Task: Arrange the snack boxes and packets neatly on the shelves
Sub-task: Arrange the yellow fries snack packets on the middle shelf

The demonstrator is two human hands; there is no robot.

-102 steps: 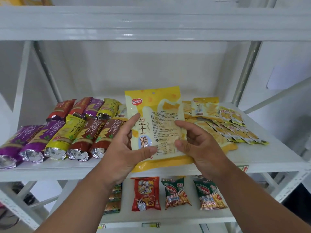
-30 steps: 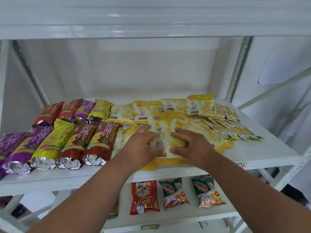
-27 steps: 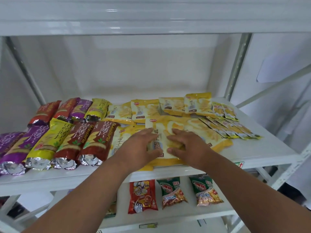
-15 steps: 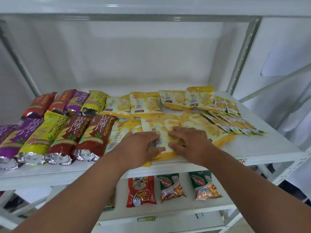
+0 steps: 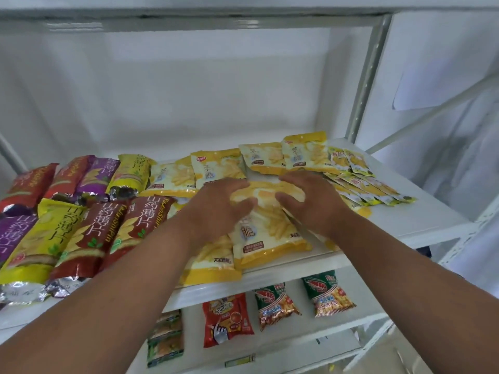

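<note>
A large yellow cheese-stick packet lies flat near the front edge of the white shelf, on top of other yellow packets. My left hand rests on its upper left part, fingers spread and slightly bent. My right hand rests on its upper right part the same way. Several more yellow packets lie in a row behind it. Small yellow sachets fan out to the right.
Long chip bags in red, purple and yellow fill the shelf's left half. On the lower shelf lie a red packet and two green prawn-cracker packets. A metal upright stands at the back right.
The packet was held up in both hands, then laid flat on the pile. Since half a second ago both hands have slid farther back along it.
</note>
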